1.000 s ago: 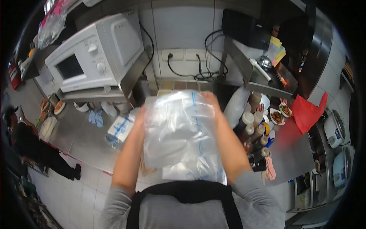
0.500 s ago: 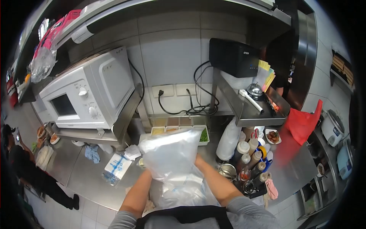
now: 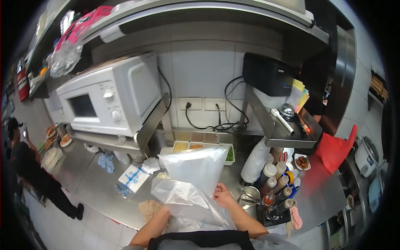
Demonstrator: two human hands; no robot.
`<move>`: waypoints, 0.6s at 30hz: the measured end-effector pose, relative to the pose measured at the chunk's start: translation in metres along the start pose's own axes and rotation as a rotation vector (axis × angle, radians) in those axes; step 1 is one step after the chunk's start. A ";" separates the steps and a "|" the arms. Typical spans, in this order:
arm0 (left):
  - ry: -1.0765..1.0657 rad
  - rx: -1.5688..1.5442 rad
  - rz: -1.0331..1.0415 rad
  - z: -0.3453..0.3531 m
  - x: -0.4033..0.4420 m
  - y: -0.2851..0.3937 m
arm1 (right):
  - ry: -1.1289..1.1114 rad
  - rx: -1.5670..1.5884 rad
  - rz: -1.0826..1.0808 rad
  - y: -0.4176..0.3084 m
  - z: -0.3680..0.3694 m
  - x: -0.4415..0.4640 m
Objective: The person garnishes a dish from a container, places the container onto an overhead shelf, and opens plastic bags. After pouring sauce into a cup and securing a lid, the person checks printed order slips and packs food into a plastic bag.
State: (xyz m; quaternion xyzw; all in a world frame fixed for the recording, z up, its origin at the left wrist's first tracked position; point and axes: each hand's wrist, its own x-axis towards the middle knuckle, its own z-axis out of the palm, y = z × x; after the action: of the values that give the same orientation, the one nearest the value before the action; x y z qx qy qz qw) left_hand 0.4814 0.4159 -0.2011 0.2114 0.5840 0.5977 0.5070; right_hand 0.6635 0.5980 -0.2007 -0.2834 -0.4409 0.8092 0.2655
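A large clear plastic bag [image 3: 198, 168] stands puffed up in front of me, with a crumpled fold of plastic [image 3: 179, 192] hanging over its lower left. At the bag's right edge, my right hand [image 3: 223, 196] has its fingers curled and closed on the plastic. My left hand [image 3: 166, 211] goes under the fold on the left, so its fingers are hidden. More loose plastic lies against my apron. Beside my left forearm is a tan cloth [image 3: 150, 209]. A steel pot [image 3: 250, 196] stands just right of my right hand.
A microwave [image 3: 112, 96] sits on a raised shelf at left. Sauce bottles [image 3: 277, 179] crowd the right, near a red bag [image 3: 335, 152]. Food containers [image 3: 181, 146] line the back. A blue-and-white packet [image 3: 133, 179] lies left. Another person [image 3: 37, 171] stands far left.
The upper plastic has spread, and a fold now droops at lower left. My right hand has come into view at the bag's right edge. The camera view has shifted slightly.
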 end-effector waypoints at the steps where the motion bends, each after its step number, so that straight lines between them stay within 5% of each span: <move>1: 0.047 0.111 0.034 0.005 -0.002 0.001 | 0.024 -0.119 -0.065 0.036 -0.023 0.030; 5: 0.324 0.775 0.251 0.007 -0.015 0.008 | 0.060 -0.312 0.051 0.016 -0.011 0.013; 10: 0.508 1.273 0.754 0.001 -0.063 0.041 | 0.263 -0.756 -0.742 -0.043 -0.004 -0.024; 12: 0.427 1.313 1.062 0.032 -0.097 0.084 | -0.107 -0.466 -0.569 -0.093 0.046 -0.067; 14: 0.258 1.291 1.373 0.077 -0.127 0.127 | -0.506 -0.750 -0.734 -0.146 0.103 -0.116; 18: 0.097 1.205 1.790 0.126 -0.194 0.182 | -0.835 -0.963 -0.880 -0.172 0.144 -0.146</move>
State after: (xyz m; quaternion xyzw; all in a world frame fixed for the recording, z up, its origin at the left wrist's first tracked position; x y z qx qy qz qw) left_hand 0.5991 0.3472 0.0597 0.7522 0.4349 0.3732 -0.3253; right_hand 0.6968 0.4990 0.0456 0.1622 -0.8797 0.3879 0.2221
